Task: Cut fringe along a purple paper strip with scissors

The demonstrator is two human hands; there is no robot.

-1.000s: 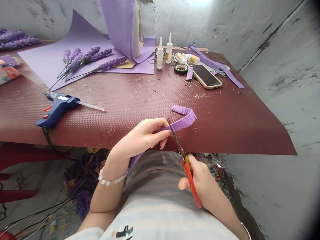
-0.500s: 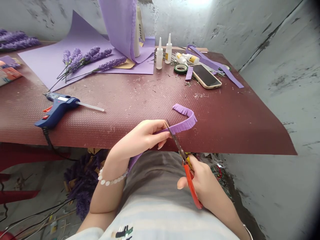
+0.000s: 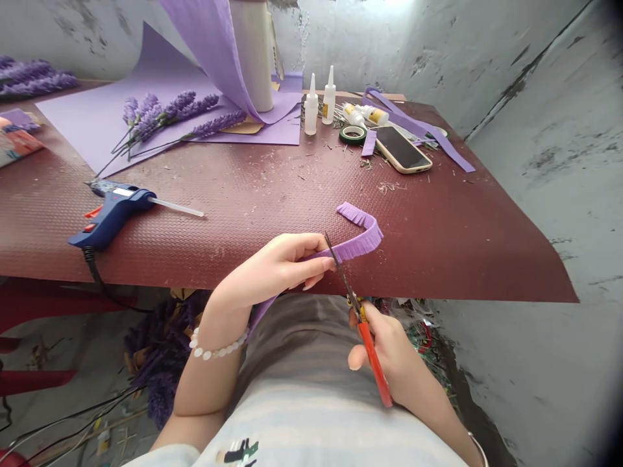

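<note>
My left hand [image 3: 292, 263] pinches a narrow purple paper strip [image 3: 360, 245] between thumb and fingers at the table's front edge. Beyond the fingertips the strip is cut into a fringe and curls back over the table; its plain tail hangs down past my wrist. My right hand [image 3: 389, 347] grips red-handled scissors [image 3: 374, 363], whose dark blades lie across the strip right beside my left fingertips. The blades look nearly closed. Part of the strip is hidden under my left fingers.
On the dark red table [image 3: 272, 188] lie a blue glue gun [image 3: 114, 211], lavender stems [image 3: 165, 113], purple paper sheets [image 3: 97, 110], small glue bottles [image 3: 311, 113], green tape [image 3: 352, 135] and a phone [image 3: 403, 149]. Grey walls stand behind and to the right.
The scissors' blades and handles have come together on the strip. At the back, the hanging purple sheet has swung left, uncovering more of a whitish cylinder.
</note>
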